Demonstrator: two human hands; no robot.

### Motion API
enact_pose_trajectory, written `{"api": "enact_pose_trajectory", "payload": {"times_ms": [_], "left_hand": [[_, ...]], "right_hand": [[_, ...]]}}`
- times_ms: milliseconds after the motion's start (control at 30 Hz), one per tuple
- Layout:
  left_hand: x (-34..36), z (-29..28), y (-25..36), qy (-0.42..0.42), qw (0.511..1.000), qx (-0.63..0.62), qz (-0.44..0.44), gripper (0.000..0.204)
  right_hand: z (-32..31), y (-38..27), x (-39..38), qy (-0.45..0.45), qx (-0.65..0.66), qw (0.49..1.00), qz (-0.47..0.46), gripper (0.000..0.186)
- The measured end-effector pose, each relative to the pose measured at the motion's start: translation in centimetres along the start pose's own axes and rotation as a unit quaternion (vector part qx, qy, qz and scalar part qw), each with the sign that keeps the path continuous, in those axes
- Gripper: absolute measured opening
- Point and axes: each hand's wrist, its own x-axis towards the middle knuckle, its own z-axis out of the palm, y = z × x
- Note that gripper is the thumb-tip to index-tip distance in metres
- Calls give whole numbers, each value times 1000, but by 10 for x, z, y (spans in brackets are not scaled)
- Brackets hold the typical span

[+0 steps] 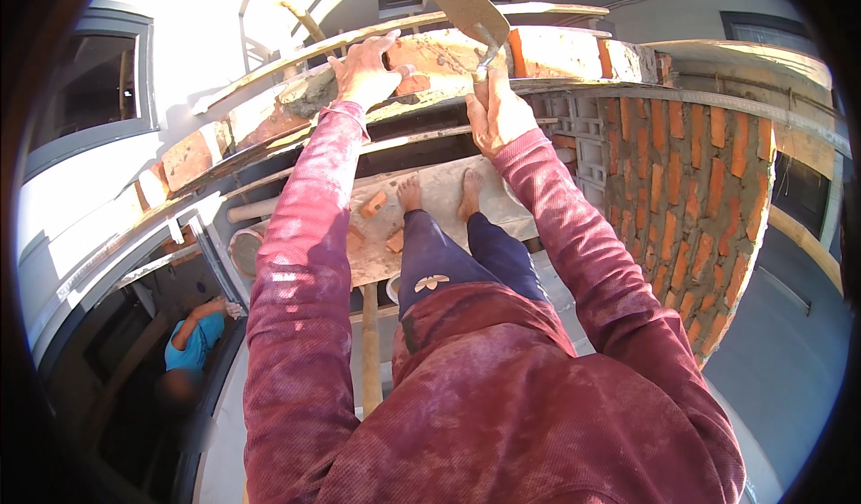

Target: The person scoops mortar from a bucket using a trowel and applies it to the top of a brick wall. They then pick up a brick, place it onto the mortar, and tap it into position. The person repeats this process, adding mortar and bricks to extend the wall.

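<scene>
A row of orange bricks [538, 54] with grey mortar runs along the wall top in front of me. My left hand [362, 70] grips the left end of one brick [435, 54] in that row, thumb on the near side, fingers reaching over the far side. Left of this hand, wet mortar [308, 93] lies on the row. In my right hand [496, 117] is the handle of a trowel, closed in my fingers. The trowel's metal blade [459, 2] points up and away over the wall, with mortar smears near its neck.
My bare feet stand on a plank platform [359, 266] beside broken brick pieces [374, 204]. A bucket [245, 251] stands to the left. On the right rises a brick wall [691, 190]. A person in a blue shirt [195, 338] is below left, beyond a window frame.
</scene>
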Motion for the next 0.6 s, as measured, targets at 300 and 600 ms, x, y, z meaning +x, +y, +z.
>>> {"api": "enact_pose_trajectory", "payload": {"times_ms": [300, 600], "left_hand": [[-3, 0, 1, -14, 1000, 4, 13, 74], [-9, 11, -4, 23, 998, -37, 51, 77]], "right_hand": [[12, 15, -6, -79, -96, 991, 40, 37], [-1, -5, -18, -15, -82, 996, -19, 38]]}}
